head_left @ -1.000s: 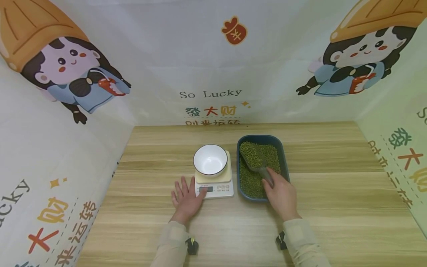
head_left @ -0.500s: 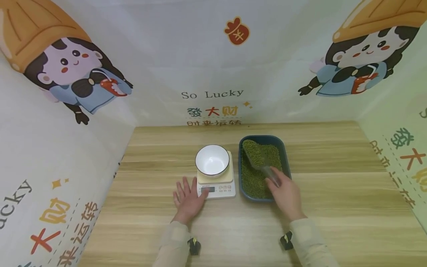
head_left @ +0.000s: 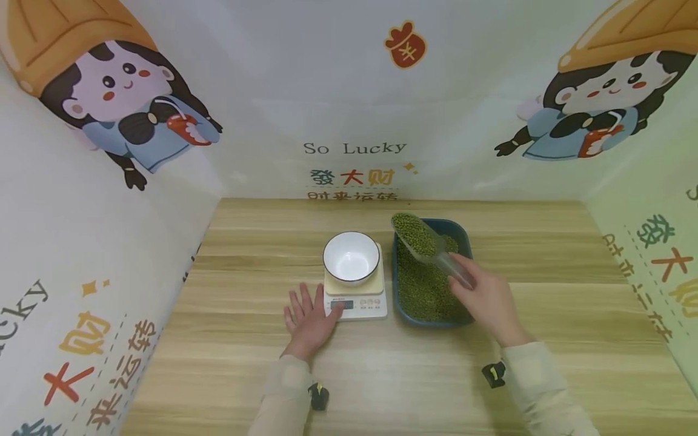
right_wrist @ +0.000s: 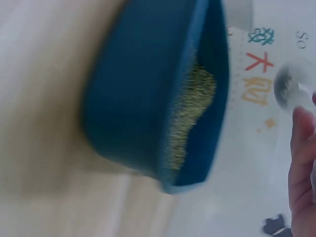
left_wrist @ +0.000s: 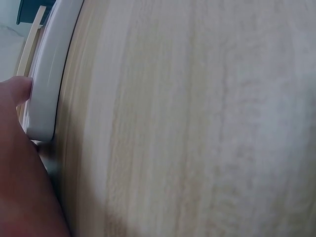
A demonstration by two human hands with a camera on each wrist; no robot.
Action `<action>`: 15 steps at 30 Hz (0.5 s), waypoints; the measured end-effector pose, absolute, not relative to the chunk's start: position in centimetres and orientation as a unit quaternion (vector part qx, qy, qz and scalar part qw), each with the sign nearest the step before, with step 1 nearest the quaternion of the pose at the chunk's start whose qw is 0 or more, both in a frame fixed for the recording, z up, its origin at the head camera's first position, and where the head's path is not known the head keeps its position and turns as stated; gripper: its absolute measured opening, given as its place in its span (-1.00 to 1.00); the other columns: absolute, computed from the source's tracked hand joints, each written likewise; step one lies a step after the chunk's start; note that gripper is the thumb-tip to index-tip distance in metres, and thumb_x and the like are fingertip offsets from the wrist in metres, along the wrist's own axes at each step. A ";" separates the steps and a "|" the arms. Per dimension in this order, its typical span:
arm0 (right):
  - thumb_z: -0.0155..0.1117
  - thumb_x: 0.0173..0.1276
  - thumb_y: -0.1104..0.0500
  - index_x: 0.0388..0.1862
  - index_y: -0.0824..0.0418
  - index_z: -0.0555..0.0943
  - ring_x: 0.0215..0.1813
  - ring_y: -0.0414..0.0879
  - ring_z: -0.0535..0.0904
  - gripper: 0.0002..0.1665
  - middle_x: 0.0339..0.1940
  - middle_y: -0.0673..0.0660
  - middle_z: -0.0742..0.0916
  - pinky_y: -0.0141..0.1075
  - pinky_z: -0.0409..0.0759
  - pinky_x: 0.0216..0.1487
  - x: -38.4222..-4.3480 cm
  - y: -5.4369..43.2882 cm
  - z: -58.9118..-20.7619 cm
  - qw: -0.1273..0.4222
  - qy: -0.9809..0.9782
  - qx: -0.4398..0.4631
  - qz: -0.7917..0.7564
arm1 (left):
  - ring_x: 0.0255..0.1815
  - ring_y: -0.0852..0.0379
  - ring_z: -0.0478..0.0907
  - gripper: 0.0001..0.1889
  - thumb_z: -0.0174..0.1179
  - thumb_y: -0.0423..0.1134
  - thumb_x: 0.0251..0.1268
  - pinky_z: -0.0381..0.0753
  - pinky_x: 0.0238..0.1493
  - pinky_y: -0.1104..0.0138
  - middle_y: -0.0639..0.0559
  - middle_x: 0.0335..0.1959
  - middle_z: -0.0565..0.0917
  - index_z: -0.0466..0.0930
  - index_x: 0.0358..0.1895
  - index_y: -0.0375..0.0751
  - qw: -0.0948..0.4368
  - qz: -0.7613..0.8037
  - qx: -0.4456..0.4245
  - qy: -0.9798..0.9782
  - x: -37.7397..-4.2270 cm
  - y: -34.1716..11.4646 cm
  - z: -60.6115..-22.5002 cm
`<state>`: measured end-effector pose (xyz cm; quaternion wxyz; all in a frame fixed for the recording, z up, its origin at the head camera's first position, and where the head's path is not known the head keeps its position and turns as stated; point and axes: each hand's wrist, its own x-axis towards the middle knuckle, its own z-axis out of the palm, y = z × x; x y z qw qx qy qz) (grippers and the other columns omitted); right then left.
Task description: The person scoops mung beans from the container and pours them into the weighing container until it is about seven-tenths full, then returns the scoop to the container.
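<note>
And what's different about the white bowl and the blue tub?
The white bowl is round, but the blue tub is longer, with rounded corners. The white bowl looks empty, while the blue tub holds small green grains. The white bowl sits up on the scale; the blue tub stands on the table. Both are open at the top.

Blue tub (right_wrist: pixel 133 94) blurry in right-wrist view

Black-rimmed white bowl (head_left: pixel 351 258), blue bin (right_wrist: pixel 136 84), green beans (head_left: pixel 428 297), wood-grain table (head_left: pixel 551 260)
</note>
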<state>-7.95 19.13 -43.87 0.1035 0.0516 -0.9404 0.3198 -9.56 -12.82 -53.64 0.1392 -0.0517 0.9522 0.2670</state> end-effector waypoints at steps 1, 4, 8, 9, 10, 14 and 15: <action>0.14 0.23 0.02 0.18 0.04 0.44 -0.69 -0.18 0.37 -0.49 -0.41 0.14 0.67 -0.32 0.34 -0.69 -8.1 19.1 -43.3 0.096 -0.943 0.068 0.312 | 0.32 -0.13 -0.69 -0.17 -0.31 0.37 0.18 -0.57 0.18 -0.11 -0.14 0.39 -0.48 -0.19 0.42 -0.02 0.139 0.268 -0.052 0.952 -9.5 -12.8 -53.7; 0.14 0.23 0.01 0.17 0.04 0.44 -0.68 -0.20 0.34 -0.50 -0.38 0.08 0.66 -0.33 0.33 -0.66 -8.6 18.7 -41.7 0.073 -0.948 0.110 0.290 | 0.32 -0.13 -0.68 -0.18 -0.31 0.37 0.18 -0.56 0.19 -0.10 -0.14 0.39 -0.48 -0.19 0.42 -0.02 0.140 0.267 -0.051 0.952 -9.5 -12.8 -53.8; 0.15 0.22 0.03 0.15 0.06 0.47 -0.77 -0.24 0.25 -0.51 -0.54 -0.03 0.61 -0.34 0.29 -0.73 -9.4 17.8 -40.1 0.048 -0.950 0.155 0.265 | 0.32 -0.14 -0.68 -0.18 -0.30 0.36 0.18 -0.57 0.19 -0.09 -0.14 0.39 -0.48 -0.19 0.42 -0.01 0.144 0.268 -0.051 0.951 -9.5 -12.8 -53.8; 0.16 0.21 0.03 0.14 0.07 0.47 -0.79 -0.25 0.23 -0.51 -0.59 -0.05 0.59 -0.35 0.28 -0.75 -9.7 17.6 -39.7 0.043 -0.951 0.164 0.260 | 0.32 -0.14 -0.68 -0.18 -0.30 0.37 0.18 -0.57 0.19 -0.09 -0.14 0.39 -0.47 -0.18 0.42 -0.01 0.143 0.270 -0.052 0.951 -9.5 -12.8 -53.8; 0.16 0.21 0.03 0.14 0.08 0.48 -0.81 -0.26 0.22 -0.51 -0.63 -0.07 0.57 -0.35 0.28 -0.78 -9.9 17.3 -39.4 0.038 -0.951 0.171 0.254 | 0.32 -0.14 -0.68 -0.18 -0.30 0.37 0.18 -0.57 0.20 -0.09 -0.14 0.39 -0.47 -0.18 0.42 -0.01 0.142 0.270 -0.052 0.951 -9.5 -12.8 -53.7; 0.17 0.19 0.07 0.13 0.11 0.49 -0.83 -0.28 0.21 -0.51 -0.76 -0.11 0.48 -0.38 0.26 -0.82 -10.7 16.4 -38.1 0.020 -0.954 0.200 0.222 | 0.32 -0.13 -0.68 -0.17 -0.33 0.38 0.17 -0.59 0.19 -0.08 -0.13 0.39 -0.48 -0.20 0.42 -0.01 0.140 0.268 -0.050 0.952 -9.5 -13.0 -53.7; 0.17 0.19 0.08 0.13 0.12 0.49 -0.83 -0.29 0.20 -0.51 -0.78 -0.12 0.46 -0.38 0.26 -0.81 -10.8 16.2 -37.8 0.014 -0.955 0.207 0.211 | 0.32 -0.14 -0.68 -0.17 -0.33 0.38 0.17 -0.58 0.20 -0.08 -0.13 0.39 -0.49 -0.20 0.42 -0.01 0.140 0.267 -0.051 0.952 -9.4 -13.1 -53.6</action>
